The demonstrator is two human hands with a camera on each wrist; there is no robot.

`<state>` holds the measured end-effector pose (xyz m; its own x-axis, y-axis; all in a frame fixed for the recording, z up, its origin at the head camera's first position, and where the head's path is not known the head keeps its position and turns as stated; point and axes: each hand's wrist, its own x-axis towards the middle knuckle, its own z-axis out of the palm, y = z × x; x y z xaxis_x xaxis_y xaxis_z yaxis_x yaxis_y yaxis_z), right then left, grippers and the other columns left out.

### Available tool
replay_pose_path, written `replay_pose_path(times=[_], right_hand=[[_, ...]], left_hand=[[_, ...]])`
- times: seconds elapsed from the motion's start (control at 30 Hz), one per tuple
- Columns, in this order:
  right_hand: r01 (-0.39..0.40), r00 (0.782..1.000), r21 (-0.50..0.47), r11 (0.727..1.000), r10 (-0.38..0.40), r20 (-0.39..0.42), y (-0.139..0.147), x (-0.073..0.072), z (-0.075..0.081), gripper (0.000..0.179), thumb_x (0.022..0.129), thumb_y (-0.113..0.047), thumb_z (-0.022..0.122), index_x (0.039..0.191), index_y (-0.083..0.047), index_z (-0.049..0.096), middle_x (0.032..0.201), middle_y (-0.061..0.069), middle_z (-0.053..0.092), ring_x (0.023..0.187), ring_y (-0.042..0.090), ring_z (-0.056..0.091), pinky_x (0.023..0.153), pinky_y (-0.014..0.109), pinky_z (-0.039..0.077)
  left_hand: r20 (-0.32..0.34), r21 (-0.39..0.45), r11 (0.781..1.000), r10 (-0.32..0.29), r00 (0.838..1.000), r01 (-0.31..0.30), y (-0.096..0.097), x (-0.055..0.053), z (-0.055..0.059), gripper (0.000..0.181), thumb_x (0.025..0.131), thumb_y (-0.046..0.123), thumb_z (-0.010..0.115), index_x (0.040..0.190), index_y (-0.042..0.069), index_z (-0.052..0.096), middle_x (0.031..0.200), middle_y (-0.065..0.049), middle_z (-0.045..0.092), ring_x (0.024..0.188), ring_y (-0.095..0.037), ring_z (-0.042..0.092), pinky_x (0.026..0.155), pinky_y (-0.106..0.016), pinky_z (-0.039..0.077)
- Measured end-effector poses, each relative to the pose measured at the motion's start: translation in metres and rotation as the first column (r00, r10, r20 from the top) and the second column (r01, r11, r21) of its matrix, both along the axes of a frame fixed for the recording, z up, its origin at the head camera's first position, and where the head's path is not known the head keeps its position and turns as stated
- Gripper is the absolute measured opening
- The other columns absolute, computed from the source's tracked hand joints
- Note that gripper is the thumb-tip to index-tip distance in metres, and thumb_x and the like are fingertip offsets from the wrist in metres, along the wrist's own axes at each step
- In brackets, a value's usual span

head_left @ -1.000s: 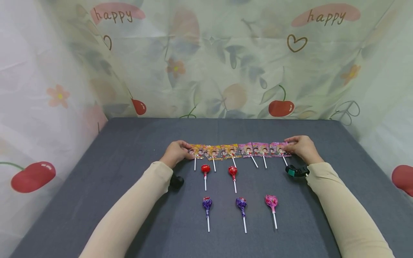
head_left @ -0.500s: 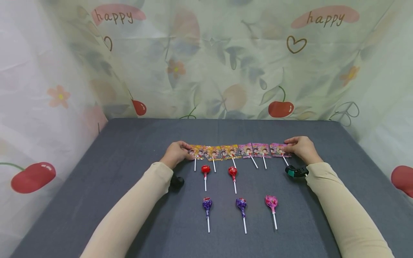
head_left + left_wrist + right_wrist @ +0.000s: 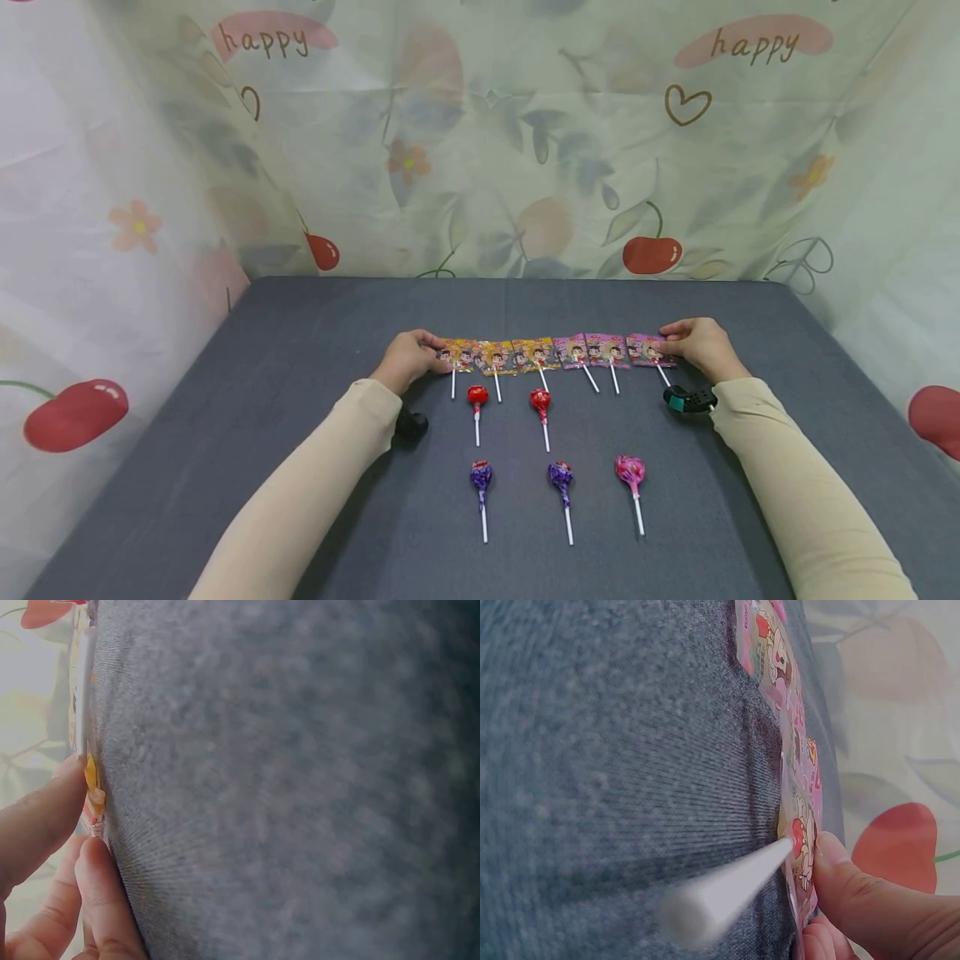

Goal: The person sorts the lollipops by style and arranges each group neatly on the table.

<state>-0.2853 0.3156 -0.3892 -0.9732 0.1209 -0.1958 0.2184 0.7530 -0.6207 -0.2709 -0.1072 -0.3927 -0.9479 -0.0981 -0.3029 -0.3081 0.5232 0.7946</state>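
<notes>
1. Left hand (image 3: 408,360) hides outer edge of leftmost orange wrapper (image 3: 462,353); right hand (image 3: 703,346) hides part of rightmost pink wrapper (image 3: 642,349).
2. Head view: 2 sleeves (image 3: 315,479) cut off at bottom edge.
3. Right wrist view: white stick (image 3: 737,884) blurred at near end.

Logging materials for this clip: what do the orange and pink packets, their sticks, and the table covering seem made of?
Orange packets and pink packets: probably plastic film, shiny with transparent edges. Sticks: smooth, white; plastic or paper, unclear. Table covering: likely fabric, matte, visibly ribbed.
</notes>
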Motion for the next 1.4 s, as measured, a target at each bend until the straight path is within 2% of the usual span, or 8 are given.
replay_pose_path(times=[0.13,0.23,0.37,0.57,0.73,0.93,1.2,1.4], right_hand=[[-0.015,1.0,-0.003,1.0,0.015,-0.016,0.003,0.0,0.0,0.046,0.09,-0.021,0.069,0.126,0.004,0.058,0.11,0.02,0.064,0.098,0.027,0.052,0.082,0.038,0.04],[-0.011,1.0,-0.025,1.0,0.01,-0.018,0.004,0.001,-0.001,0.047,0.09,-0.022,0.069,0.128,0.005,0.057,0.113,0.021,0.063,0.1,0.028,0.052,0.084,0.04,0.04],[-0.01,1.0,-0.046,0.999,0.01,-0.013,0.003,0.002,-0.003,0.049,0.091,-0.023,0.069,0.129,0.005,0.056,0.116,0.023,0.06,0.102,0.029,0.051,0.086,0.041,0.04],[-0.015,1.0,-0.064,0.998,0.013,-0.025,0.002,0.003,-0.005,0.045,0.092,-0.019,0.067,0.128,0.006,0.056,0.114,0.022,0.061,0.098,0.027,0.051,0.081,0.035,0.041],[-0.019,0.999,-0.069,0.997,0.017,-0.03,0.003,0.002,-0.005,0.044,0.092,-0.019,0.067,0.128,0.006,0.057,0.112,0.021,0.061,0.095,0.025,0.05,0.076,0.031,0.04],[-0.022,1.0,-0.076,0.997,0.021,-0.021,0.003,0.002,-0.005,0.044,0.093,-0.018,0.066,0.127,0.006,0.057,0.111,0.02,0.061,0.094,0.024,0.049,0.075,0.031,0.04],[-0.023,1.0,-0.075,0.997,0.023,-0.011,0.004,0.002,-0.004,0.044,0.093,-0.019,0.066,0.129,0.005,0.056,0.107,0.016,0.061,0.093,0.024,0.05,0.076,0.031,0.04],[-0.021,1.0,-0.077,0.997,0.02,-0.006,0.004,0.002,-0.005,0.045,0.093,-0.019,0.066,0.129,0.005,0.056,0.107,0.016,0.061,0.093,0.024,0.05,0.077,0.031,0.04]], left_hand=[[-0.006,0.058,0.998,-0.005,1.0,0.005,-0.001,0.0,-0.001,0.036,0.077,0.005,0.08,0.11,0.004,0.065,0.098,-0.009,0.062,0.082,-0.018,0.053,0.071,-0.029,0.043],[0.026,0.152,0.988,0.011,1.0,-0.015,-0.002,0.0,-0.001,0.033,0.083,0.009,0.076,0.114,0.004,0.062,0.113,-0.013,0.061,0.095,-0.021,0.058,0.082,-0.033,0.048],[0.085,0.259,0.965,0.019,0.996,-0.04,-0.005,0.001,0.0,0.032,0.092,0.015,0.067,0.121,0.004,0.058,0.129,-0.014,0.054,0.114,-0.024,0.057,0.098,-0.037,0.046],[0.088,0.283,0.959,0.008,0.996,-0.033,-0.008,0.01,0.006,0.033,0.095,0.019,0.063,0.125,0.009,0.057,0.127,-0.012,0.056,0.105,-0.021,0.058,0.093,-0.035,0.049],[-0.019,0.22,0.972,-0.075,0.997,0.077,-0.002,0.025,0.013,0.033,0.094,0.018,0.064,0.125,0.009,0.059,0.12,-0.014,0.061,0.103,-0.024,0.06,0.09,-0.038,0.05],[-0.131,0.07,0.97,-0.221,0.966,0.231,0.011,0.038,0.019,0.032,0.087,0.014,0.072,0.117,0.006,0.064,0.101,-0.011,0.062,0.083,-0.021,0.056,0.068,-0.031,0.046],[-0.131,-0.164,0.937,-0.329,0.935,0.307,0.022,0.047,0.016,0.027,0.078,0.019,0.081,0.103,0.013,0.073,0.087,-0.004,0.058,0.076,-0.019,0.051,0.062,-0.028,0.04],[-0.132,-0.241,0.912,-0.369,0.92,0.331,0.025,0.047,0.009,0.021,0.076,0.02,0.083,0.095,0.016,0.075,0.078,-0.001,0.051,0.07,-0.016,0.045,0.06,-0.028,0.036]])
